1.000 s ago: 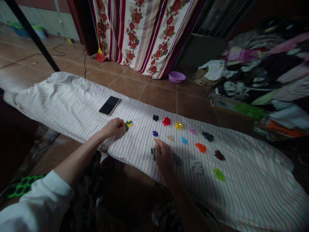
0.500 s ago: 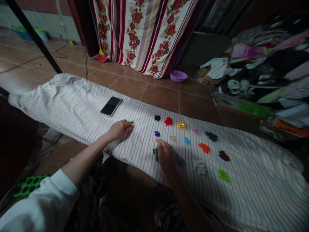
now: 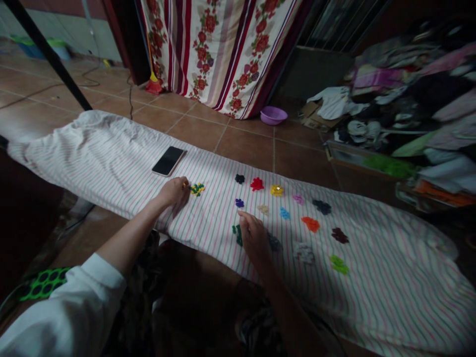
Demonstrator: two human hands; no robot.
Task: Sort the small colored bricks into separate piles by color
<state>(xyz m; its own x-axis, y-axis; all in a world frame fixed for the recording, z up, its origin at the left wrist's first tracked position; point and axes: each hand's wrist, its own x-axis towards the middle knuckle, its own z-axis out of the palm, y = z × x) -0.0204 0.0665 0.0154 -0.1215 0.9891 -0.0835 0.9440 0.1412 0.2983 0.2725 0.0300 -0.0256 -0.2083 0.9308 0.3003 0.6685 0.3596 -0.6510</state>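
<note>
My left hand (image 3: 174,192) is at the left edge of a small pile of green and yellow pieces (image 3: 197,189) on the striped cloth (image 3: 219,173). Its fingers are pinched together; a tiny yellowish spot shows at the tips, too small to name. My right hand (image 3: 255,237) rests low over the cloth, its fingers loosely bent and partly apart with nothing seen in them. It partly covers a dark green pile (image 3: 237,235) and borders a dark grey pile (image 3: 274,242). Just beyond its fingertips lie a purple pile (image 3: 239,203) and a beige pile (image 3: 263,209).
More colour-sorted piles spread rightward, among them red (image 3: 257,184), yellow (image 3: 276,190), orange (image 3: 310,224) and lime green (image 3: 339,265). A phone (image 3: 169,161) lies beyond my left hand. On the tiled floor stands a purple basin (image 3: 273,115), near heaped clothes (image 3: 390,89).
My left hand has drawn back leftward, uncovering the green and yellow pile it mostly hid. My right hand has stayed over the same spot. The whole view has shifted slightly.
</note>
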